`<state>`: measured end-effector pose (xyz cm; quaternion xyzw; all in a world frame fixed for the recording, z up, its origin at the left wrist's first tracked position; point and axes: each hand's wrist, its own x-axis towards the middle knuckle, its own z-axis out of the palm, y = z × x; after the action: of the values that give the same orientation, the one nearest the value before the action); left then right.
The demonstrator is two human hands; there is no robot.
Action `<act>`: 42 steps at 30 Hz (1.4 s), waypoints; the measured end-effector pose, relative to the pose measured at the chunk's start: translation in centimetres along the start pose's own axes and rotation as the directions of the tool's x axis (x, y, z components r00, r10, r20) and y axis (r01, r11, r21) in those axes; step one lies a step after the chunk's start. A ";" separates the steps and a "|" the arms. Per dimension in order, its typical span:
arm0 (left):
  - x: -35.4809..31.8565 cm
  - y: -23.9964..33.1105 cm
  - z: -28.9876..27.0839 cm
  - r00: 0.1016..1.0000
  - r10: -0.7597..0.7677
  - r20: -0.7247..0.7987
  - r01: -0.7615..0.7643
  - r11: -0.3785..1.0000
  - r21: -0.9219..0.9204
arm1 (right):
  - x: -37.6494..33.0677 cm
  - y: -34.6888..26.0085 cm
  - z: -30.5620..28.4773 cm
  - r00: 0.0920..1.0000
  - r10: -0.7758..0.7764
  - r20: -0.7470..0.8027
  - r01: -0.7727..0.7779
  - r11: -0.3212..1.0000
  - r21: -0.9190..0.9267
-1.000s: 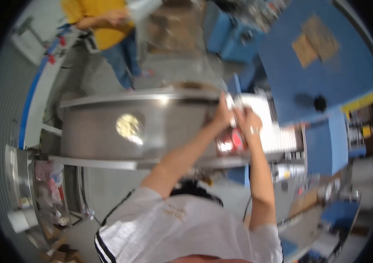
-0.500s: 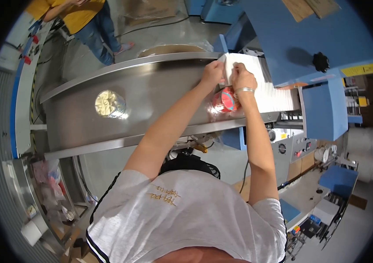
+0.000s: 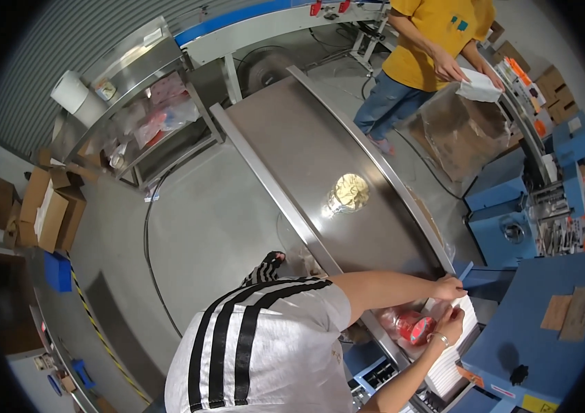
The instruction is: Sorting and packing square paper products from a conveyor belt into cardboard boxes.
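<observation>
My left hand (image 3: 448, 288) is closed at the far edge of a white slatted belt (image 3: 470, 318), at the right end of a steel trough-like table. What its fingers hold, if anything, does not show. My right hand (image 3: 448, 323), with a bracelet at the wrist, has its fingers pinched together over the same belt end, and anything between them is too small to make out. Beside my right wrist lies a red round container (image 3: 417, 329) in clear plastic wrap. Farther up the table is a container with a crinkled gold top (image 3: 351, 191), also in clear film.
Raised metal rims (image 3: 280, 184) edge the steel table (image 3: 282, 127). A blue machine (image 3: 547, 351) stands at the right. Beyond the table a person in a yellow shirt (image 3: 437, 41) holds a white packet (image 3: 479, 86). A cable (image 3: 149, 255) crosses the floor at left.
The view has swung left, so more floor, a shelf and cartons show. Both my hands stay at the belt end near the red container. The gold-topped container has not visibly moved on the table.
</observation>
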<state>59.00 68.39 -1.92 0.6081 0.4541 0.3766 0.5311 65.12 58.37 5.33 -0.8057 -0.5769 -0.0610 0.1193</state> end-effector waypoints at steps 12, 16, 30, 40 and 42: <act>-4.5 3.8 -6.0 0.996 0.086 0.032 -0.086 0.996 0.000 | 0.9 1.7 1.1 0.993 -0.072 0.093 0.075 0.997 -0.030; -10.5 2.1 -18.6 0.633 0.717 -0.293 -0.121 0.464 0.877 | 0.7 3.1 0.6 0.998 -0.039 0.058 0.041 0.998 -0.037; -13.3 -0.1 -18.2 0.948 0.235 -0.216 0.106 0.405 0.908 | 0.6 2.6 0.7 0.989 -0.024 0.143 0.026 1.000 -0.006; -7.4 2.0 -5.6 0.928 0.304 0.215 -0.369 0.673 0.641 | 1.3 1.9 -0.1 0.986 -0.085 0.142 0.080 0.996 0.041; -6.5 2.1 -4.7 0.909 0.327 0.259 -0.417 0.679 0.604 | 1.6 2.1 -0.1 0.986 -0.089 0.144 0.084 0.996 0.040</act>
<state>52.89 63.57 1.07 0.8559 0.3868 0.2560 0.2286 67.60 59.20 5.51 -0.7800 -0.6196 0.0027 0.0879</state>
